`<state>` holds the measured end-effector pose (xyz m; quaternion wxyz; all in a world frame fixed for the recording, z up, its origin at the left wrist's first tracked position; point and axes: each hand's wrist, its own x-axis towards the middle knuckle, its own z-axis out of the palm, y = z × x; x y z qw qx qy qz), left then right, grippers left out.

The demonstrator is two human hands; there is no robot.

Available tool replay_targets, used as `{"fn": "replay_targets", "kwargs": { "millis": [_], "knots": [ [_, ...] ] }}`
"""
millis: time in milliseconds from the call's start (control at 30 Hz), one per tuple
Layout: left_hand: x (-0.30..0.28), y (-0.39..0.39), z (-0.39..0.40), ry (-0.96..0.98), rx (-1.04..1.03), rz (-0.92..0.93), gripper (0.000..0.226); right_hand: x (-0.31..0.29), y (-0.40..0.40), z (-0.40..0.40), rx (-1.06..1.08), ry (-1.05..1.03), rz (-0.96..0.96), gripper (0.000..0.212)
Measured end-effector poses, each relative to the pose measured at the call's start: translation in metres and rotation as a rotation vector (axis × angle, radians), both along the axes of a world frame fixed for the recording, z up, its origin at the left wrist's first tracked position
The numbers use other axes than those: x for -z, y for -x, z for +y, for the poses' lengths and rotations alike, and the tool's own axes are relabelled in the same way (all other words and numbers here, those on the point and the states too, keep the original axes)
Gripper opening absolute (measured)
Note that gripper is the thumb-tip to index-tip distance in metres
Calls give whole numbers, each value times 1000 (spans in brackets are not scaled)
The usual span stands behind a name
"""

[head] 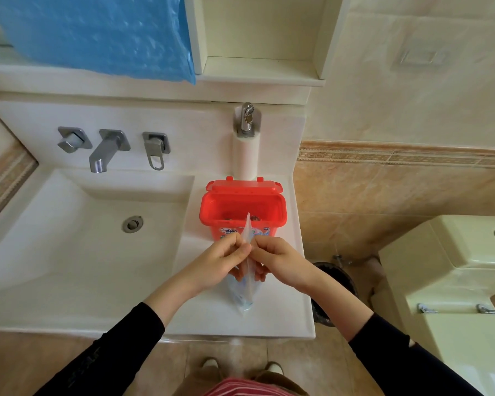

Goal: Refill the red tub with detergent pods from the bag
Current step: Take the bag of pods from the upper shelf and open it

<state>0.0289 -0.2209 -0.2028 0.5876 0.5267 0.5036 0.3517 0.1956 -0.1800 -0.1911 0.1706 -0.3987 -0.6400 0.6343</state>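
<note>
White counter by a sink is where the work happens. Left hand and right hand both pinch the top of a clear bag, one on each side. The bag stands on the counter, its top corner poking up over the red tub. The tub sits just behind the hands with its lid flipped back. A few pods lie inside.

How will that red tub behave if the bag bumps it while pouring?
The red tub looks nearly empty, with only a few pods at the bottom, so it is probably light and may slide on the smooth counter. Its open lid leans back, which might make it tip backward. Both hands, left hand and right hand, hold the bag, so nothing steadies it.
</note>
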Motion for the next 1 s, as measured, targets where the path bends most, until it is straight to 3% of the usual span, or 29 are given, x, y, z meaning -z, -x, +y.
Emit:
{"fn": "replay_targets", "kwargs": {
  "millis": [300,433,533,600,800,1000],
  "knots": [
    [0,-8,-1,63,-87,-173,24,7,2,-4,69,145,188,22],
    [2,-12,4,63,-186,-200,28,11,10,-1,135,162,233,30],
    [5,-11,4,97,-227,-299,33,11,7,-3,201,213,287,23],
    [7,-11,1,106,-266,-347,35,10,6,-5,267,250,311,32],
    [-4,-4,1,-65,-252,42,33,3,4,-5,236,-125,-46,33],
    [-17,34,8,-40,-204,127,25,-8,-38,23,134,-450,-436,28]
  ]
}}
